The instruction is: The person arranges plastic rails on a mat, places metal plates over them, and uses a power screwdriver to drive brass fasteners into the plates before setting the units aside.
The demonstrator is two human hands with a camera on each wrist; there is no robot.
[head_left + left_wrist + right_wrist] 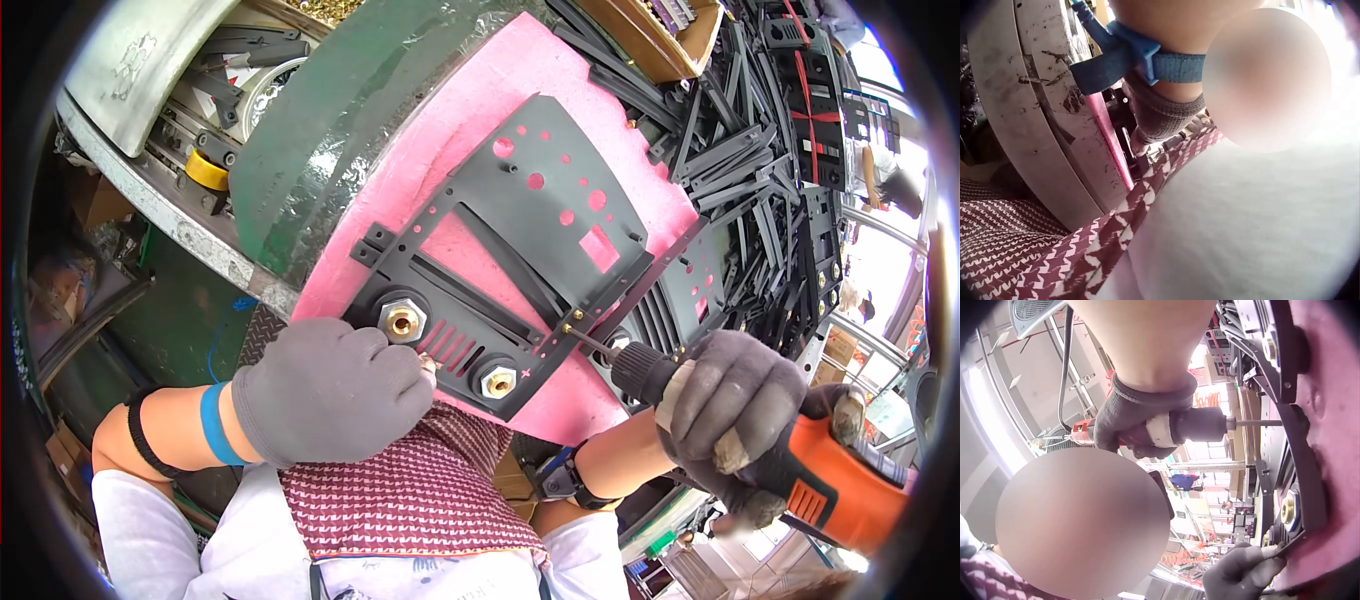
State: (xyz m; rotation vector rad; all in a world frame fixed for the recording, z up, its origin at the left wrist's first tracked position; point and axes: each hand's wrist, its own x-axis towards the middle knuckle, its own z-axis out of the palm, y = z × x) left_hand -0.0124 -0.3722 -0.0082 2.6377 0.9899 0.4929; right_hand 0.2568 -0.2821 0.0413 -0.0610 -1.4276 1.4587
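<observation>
A dark grey panel [470, 180] with round holes, slots and two brass fittings [403, 322] in hex nuts lies on a pink foam sheet [440, 140]. My gloved left hand [335, 390] is at its near left edge, fingers curled, fingertips beside the slots. In the right wrist view, the left thumb and fingers [1241, 569] pinch the panel's edge. With my gloved right hand [735, 410] I grip an orange and black power screwdriver [840, 480]. Its long bit [590, 342] reaches the panel beside small brass screws [568, 315].
Another dark panel [690, 275] lies on the foam to the right. Behind it is a heap of black strips [740, 170], with a cardboard box [665, 45] at the top. Yellow tape [206, 170] sits on the cluttered shelf at left. A metal edge [200, 235] borders the bench.
</observation>
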